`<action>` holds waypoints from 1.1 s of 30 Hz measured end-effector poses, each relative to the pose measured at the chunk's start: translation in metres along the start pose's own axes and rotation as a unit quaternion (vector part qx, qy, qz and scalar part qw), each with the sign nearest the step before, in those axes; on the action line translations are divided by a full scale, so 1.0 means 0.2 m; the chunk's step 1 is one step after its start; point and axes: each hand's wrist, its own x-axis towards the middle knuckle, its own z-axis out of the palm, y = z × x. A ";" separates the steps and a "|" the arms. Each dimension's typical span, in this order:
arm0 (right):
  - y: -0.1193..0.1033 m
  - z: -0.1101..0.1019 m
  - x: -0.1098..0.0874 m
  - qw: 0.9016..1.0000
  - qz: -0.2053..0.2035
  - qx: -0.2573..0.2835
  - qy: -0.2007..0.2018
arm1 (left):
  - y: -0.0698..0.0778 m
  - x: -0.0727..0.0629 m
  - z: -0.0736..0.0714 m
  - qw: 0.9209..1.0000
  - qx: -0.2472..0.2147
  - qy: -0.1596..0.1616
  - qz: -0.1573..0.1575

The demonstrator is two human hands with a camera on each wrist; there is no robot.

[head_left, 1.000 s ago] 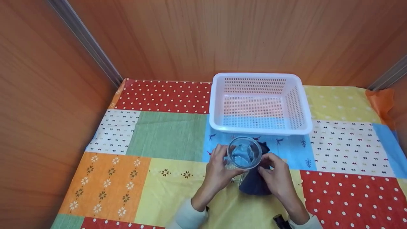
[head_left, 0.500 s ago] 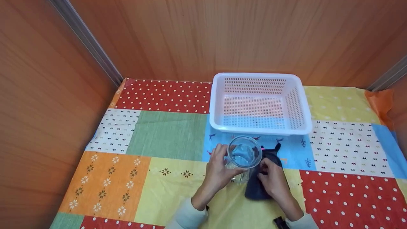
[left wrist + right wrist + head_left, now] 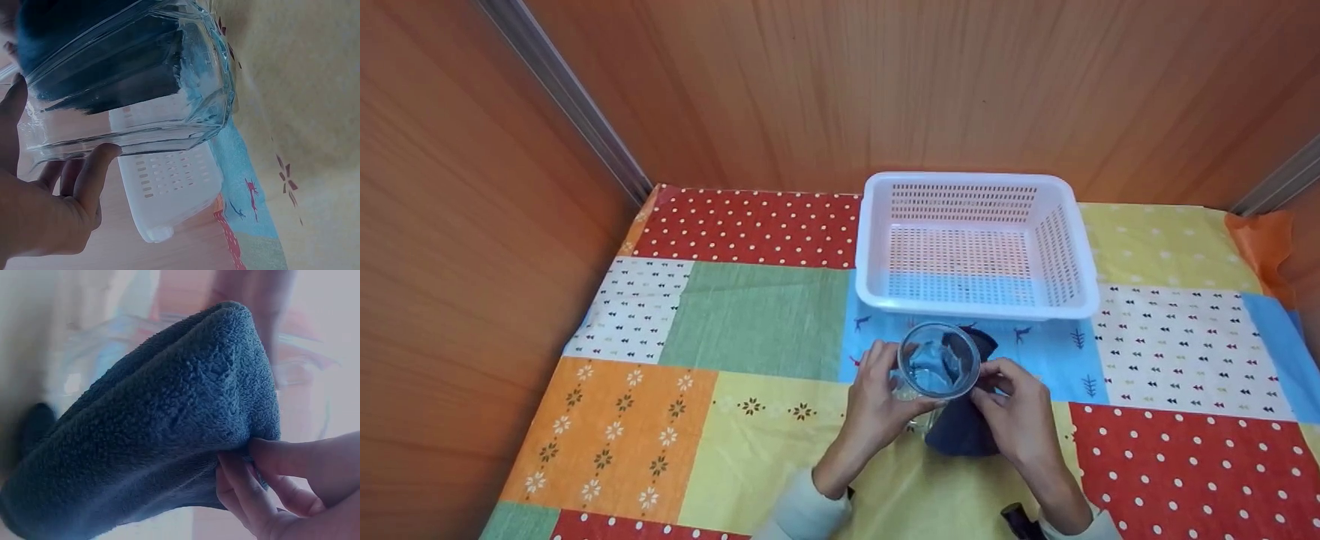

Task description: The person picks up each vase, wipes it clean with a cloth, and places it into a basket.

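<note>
A clear faceted glass stands upright in front of the basket in the head view, its round mouth facing up. My left hand grips it from the left side, with thumb and fingers around the wall near the rim. On the glass's right, my right hand pinches a dark blue plush cloth, which hangs along the outside of the glass. The right wrist view shows the folded cloth between thumb and fingertips. Through the wall of the glass, the left wrist view shows the dark cloth behind it.
Just beyond the hands stands a white perforated plastic basket, with nothing in it. A patchwork tablecloth covers the table. Wood-grain panels rise at the back and sides.
The cloth swung out to the right with my right hand, then came back left against the glass. My left hand and the glass have stayed in place.
</note>
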 end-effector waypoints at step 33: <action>0.10 0.04 0.00 0.996 -0.036 -0.078 0.001 | 0.00 -0.01 0.00 1.000 0.008 0.011 0.013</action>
